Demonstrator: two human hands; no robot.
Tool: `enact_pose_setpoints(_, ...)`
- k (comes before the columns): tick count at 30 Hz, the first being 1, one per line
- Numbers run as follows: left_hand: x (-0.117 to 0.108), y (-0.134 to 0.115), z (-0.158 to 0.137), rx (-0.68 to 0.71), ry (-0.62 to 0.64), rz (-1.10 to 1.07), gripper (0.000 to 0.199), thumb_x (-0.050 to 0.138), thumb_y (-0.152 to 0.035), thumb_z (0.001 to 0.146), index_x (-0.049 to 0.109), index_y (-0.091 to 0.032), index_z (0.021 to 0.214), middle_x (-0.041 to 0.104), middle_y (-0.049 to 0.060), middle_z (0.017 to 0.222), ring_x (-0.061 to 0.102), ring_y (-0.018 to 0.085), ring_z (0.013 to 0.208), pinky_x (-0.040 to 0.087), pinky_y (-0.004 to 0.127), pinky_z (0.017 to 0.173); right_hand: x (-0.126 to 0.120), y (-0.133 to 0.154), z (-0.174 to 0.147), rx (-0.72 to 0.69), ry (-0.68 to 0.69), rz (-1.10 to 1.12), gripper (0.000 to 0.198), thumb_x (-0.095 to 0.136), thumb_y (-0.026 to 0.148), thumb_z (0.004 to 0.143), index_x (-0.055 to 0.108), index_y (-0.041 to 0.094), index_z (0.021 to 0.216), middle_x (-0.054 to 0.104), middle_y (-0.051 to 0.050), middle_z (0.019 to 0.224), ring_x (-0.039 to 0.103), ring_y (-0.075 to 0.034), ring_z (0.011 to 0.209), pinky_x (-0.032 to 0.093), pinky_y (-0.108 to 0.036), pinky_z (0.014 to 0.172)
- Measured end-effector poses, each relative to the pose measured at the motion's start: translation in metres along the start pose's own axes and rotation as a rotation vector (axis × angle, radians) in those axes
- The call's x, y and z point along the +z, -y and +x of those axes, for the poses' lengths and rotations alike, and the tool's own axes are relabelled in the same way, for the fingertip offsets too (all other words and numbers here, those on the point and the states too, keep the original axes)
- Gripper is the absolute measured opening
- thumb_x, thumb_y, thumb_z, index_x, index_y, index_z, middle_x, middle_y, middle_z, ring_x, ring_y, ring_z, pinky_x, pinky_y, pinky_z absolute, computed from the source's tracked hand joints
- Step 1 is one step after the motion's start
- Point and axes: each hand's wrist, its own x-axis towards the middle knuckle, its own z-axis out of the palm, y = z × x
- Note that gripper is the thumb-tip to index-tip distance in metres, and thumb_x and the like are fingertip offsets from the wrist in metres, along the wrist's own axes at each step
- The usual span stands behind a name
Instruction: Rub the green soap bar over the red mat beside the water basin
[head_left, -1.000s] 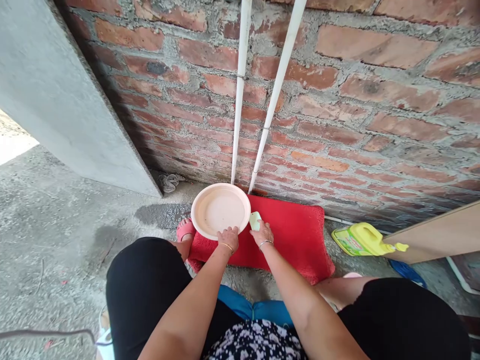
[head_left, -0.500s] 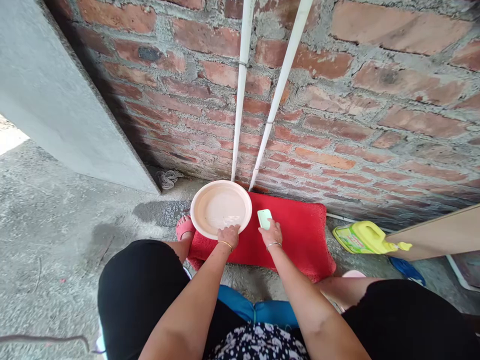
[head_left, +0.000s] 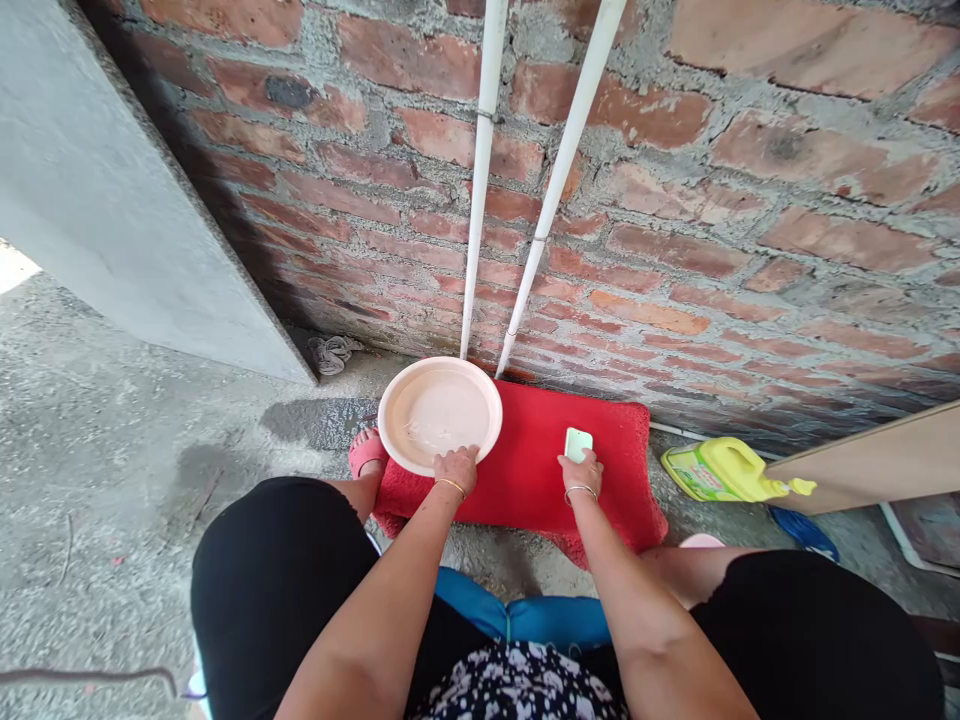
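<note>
The person's left hand (head_left: pixel 456 468) gripped the near rim of a pale pink basin (head_left: pixel 394 418), its fingers curled over the edge and its thumb out of sight. The basin stood upright at the left end of a red mat (head_left: pixel 517 490), with what looked like a shallow layer of rippled water inside. The right hand (head_left: pixel 582 470) was closed on a pale green object (head_left: pixel 577 443) – flat, rectangular, with rounded corners – holding its near end while the far end pointed toward the wall. That object was over the right part of the mat, well apart from the basin; whether its underside touched the red fabric could not be told. A bracelet circled each wrist. Just left of the basin was a foot in a pink sandal (head_left: pixel 365 450), near a dark wet patch (head_left: pixel 319 422) on the concrete floor (head_left: pixel 142 450). Beyond the mat rose a brick wall (head_left: pixel 660 250), two white pipes (head_left: pixel 551 205) running down it behind the basin. To the right of the mat, a yellow jug (head_left: pixel 716 470) lay tilted on the floor, near a blue item (head_left: pixel 804 532) too small to identify.
</note>
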Motion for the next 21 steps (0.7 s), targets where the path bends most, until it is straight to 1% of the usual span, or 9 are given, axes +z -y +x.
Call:
enact_pose_setpoints(2, 0.0, 0.0, -0.001, 0.002, -0.003, 0.002, 0.044, 0.03, -0.013, 0.091, 0.046, -0.03, 0.128, 0.058, 0.007, 0.123, 0.056, 0.024, 0.111, 0.039, 0.048, 0.093, 0.005, 0.014, -0.009, -0.105, 0.003, -0.019, 0.067, 0.06, 0.049, 0.077, 0.043, 0.021, 0.135, 0.05, -0.013, 0.118, 0.057, -0.026, 0.103, 0.043, -0.033, 0.086)
enact_pose_setpoints(7, -0.002, 0.0, 0.0, 0.003, 0.015, -0.007, 0.044, 0.035, -0.015, 0.09, 0.045, -0.03, 0.13, 0.057, 0.008, 0.124, 0.054, 0.025, 0.113, 0.036, 0.049, 0.095, 0.03, 0.083, -0.039, -0.409, 0.147, -0.111, 0.062, 0.062, 0.047, 0.076, 0.045, 0.028, 0.133, 0.05, -0.008, 0.118, 0.054, -0.023, 0.106, 0.04, -0.032, 0.09)
enact_pose_setpoints(10, -0.003, -0.001, 0.0, -0.005, 0.02, -0.008, 0.042, 0.038, -0.018, 0.089, 0.046, -0.029, 0.129, 0.058, 0.008, 0.123, 0.054, 0.026, 0.113, 0.037, 0.049, 0.095, 0.034, 0.099, -0.038, -0.5, 0.188, -0.191, 0.059, 0.062, 0.045, 0.077, 0.046, 0.031, 0.132, 0.049, -0.007, 0.12, 0.053, -0.024, 0.108, 0.039, -0.034, 0.091)
enact_pose_setpoints(11, -0.002, -0.001, 0.001, -0.006, 0.017, -0.007, 0.041, 0.038, -0.019, 0.089, 0.046, -0.029, 0.128, 0.058, 0.008, 0.122, 0.054, 0.026, 0.112, 0.037, 0.049, 0.094, 0.032, 0.096, -0.034, -0.486, 0.19, -0.205, 0.059, 0.062, 0.045, 0.077, 0.046, 0.031, 0.132, 0.048, -0.007, 0.121, 0.053, -0.024, 0.109, 0.039, -0.035, 0.091)
enact_pose_setpoints(13, -0.002, -0.001, 0.002, -0.01, 0.01, -0.01, 0.041, 0.038, -0.018, 0.089, 0.048, -0.028, 0.127, 0.059, 0.008, 0.121, 0.055, 0.026, 0.111, 0.038, 0.048, 0.093, 0.022, 0.078, -0.02, -0.384, 0.181, -0.2, 0.062, 0.062, 0.046, 0.076, 0.044, 0.031, 0.134, 0.047, -0.008, 0.123, 0.054, -0.024, 0.108, 0.04, -0.035, 0.09)
enact_pose_setpoints(16, 0.0, -0.002, 0.004, -0.013, 0.003, -0.022, 0.043, 0.036, -0.014, 0.088, 0.049, -0.029, 0.126, 0.059, 0.008, 0.12, 0.055, 0.025, 0.11, 0.039, 0.048, 0.092, 0.001, 0.039, 0.002, -0.137, 0.109, -0.117, 0.066, 0.061, 0.049, 0.077, 0.041, 0.029, 0.137, 0.048, -0.01, 0.123, 0.056, -0.024, 0.105, 0.042, -0.034, 0.088)
enact_pose_setpoints(18, 0.0, -0.001, 0.004, -0.01, -0.004, -0.026, 0.043, 0.035, -0.013, 0.088, 0.049, -0.029, 0.125, 0.059, 0.009, 0.119, 0.055, 0.025, 0.11, 0.039, 0.048, 0.091, -0.01, 0.021, 0.009, 0.017, 0.055, -0.064, 0.068, 0.058, 0.05, 0.079, 0.039, 0.024, 0.138, 0.048, -0.013, 0.123, 0.057, -0.026, 0.105, 0.043, -0.034, 0.086)
enact_pose_setpoints(20, 0.0, -0.001, 0.003, -0.006, -0.01, -0.023, 0.042, 0.035, -0.014, 0.088, 0.049, -0.029, 0.125, 0.059, 0.009, 0.119, 0.055, 0.025, 0.11, 0.04, 0.047, 0.091, -0.014, 0.017, 0.009, 0.067, 0.027, -0.04, 0.069, 0.057, 0.052, 0.08, 0.038, 0.021, 0.139, 0.048, -0.015, 0.123, 0.057, -0.026, 0.105, 0.043, -0.034, 0.087)
enact_pose_setpoints(21, -0.001, -0.001, 0.002, -0.006, -0.01, -0.02, 0.042, 0.035, -0.014, 0.089, 0.049, -0.029, 0.125, 0.059, 0.008, 0.119, 0.055, 0.024, 0.109, 0.04, 0.047, 0.091, -0.012, 0.022, 0.006, 0.034, 0.028, -0.039, 0.068, 0.057, 0.051, 0.08, 0.039, 0.021, 0.138, 0.048, -0.015, 0.123, 0.057, -0.026, 0.106, 0.042, -0.034, 0.089)
